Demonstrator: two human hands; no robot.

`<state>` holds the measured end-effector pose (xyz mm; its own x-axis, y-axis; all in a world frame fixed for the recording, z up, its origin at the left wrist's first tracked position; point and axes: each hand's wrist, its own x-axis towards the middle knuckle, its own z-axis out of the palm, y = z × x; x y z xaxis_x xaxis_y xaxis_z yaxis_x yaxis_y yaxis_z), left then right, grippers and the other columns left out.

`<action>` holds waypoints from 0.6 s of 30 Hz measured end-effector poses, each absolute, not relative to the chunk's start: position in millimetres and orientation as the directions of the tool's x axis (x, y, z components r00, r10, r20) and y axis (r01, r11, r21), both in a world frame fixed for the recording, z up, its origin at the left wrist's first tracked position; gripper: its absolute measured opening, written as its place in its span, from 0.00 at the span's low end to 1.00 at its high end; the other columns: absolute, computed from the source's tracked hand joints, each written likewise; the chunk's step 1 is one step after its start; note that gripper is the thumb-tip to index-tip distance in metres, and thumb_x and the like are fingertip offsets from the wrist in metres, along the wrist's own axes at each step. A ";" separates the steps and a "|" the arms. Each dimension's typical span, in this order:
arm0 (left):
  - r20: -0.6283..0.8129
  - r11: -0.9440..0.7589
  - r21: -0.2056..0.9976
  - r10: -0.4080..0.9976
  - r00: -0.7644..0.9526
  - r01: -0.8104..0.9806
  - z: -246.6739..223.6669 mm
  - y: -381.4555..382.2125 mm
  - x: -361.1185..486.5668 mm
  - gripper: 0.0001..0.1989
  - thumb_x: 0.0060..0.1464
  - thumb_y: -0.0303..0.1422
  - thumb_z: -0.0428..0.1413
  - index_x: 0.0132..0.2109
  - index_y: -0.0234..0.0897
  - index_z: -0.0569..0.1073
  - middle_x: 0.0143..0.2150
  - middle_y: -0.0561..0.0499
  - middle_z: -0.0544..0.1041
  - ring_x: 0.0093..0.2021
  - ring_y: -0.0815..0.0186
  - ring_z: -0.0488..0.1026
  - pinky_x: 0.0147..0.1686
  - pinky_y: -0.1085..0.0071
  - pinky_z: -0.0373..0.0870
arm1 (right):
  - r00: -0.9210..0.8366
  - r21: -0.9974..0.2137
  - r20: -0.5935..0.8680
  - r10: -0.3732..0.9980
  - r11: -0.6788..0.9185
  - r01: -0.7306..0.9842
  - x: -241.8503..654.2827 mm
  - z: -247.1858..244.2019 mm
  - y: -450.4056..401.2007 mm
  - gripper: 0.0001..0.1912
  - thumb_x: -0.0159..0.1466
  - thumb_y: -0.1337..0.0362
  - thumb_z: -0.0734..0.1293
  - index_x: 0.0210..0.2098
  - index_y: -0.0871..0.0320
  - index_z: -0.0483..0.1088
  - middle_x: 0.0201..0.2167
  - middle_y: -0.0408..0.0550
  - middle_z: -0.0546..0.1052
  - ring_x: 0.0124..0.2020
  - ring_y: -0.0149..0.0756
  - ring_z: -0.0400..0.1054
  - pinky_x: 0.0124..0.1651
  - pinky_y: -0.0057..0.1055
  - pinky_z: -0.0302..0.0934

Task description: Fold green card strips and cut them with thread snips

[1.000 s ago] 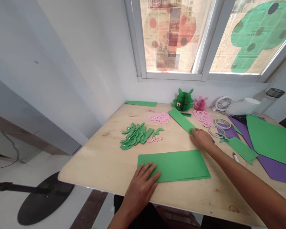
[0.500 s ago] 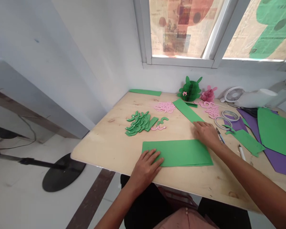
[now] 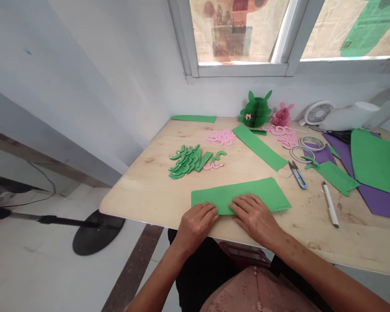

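A folded green paper sheet (image 3: pixel 247 190) lies slantwise near the table's front edge. My left hand (image 3: pixel 198 223) is closed at its near left corner, fingers together on top and the thumb at the edge. At the middle of the same near edge, my right hand (image 3: pixel 255 216) also holds the sheet, its fingers bent over the paper and its thumb low by the edge. A long green paper strip (image 3: pixel 260 147) rests just beyond. Blue thread snips (image 3: pixel 298 175) are to the right of the sheet.
Green cut-outs (image 3: pixel 185 162) and pink cut-outs (image 3: pixel 221 137) lie in piles. Tape rolls (image 3: pixel 302 154), a white pen (image 3: pixel 330 203) and purple paper (image 3: pixel 385 212) are at right. A green honeycomb-paper figure (image 3: pixel 258 112) and a small fan (image 3: pixel 317 112) stand at the back.
My right hand has left the long green strip and come back to the folded sheet's near edge. My left hand's fingers have drawn together, and the sheet has turned slightly.
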<state>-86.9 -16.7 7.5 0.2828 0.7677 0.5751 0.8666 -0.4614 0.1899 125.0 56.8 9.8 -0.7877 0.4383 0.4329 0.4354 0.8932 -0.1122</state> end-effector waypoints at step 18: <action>0.608 -0.492 0.176 0.736 0.299 0.853 6.1 -69.3 -96.3 0.13 0.57 0.21 0.49 0.46 0.38 0.72 0.43 0.46 0.80 0.46 0.62 0.77 0.51 0.60 0.73 | -0.701 -0.167 0.588 0.404 0.908 0.384 158.8 4.8 32.6 0.12 0.67 0.72 0.59 0.46 0.60 0.71 0.44 0.53 0.78 0.46 0.41 0.70 0.52 0.42 0.60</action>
<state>-96.3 -69.3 6.1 0.2995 0.7357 0.6075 0.8526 -0.4922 0.1757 158.8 32.6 4.8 -0.7008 0.4040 0.5880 0.3836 0.9083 -0.1669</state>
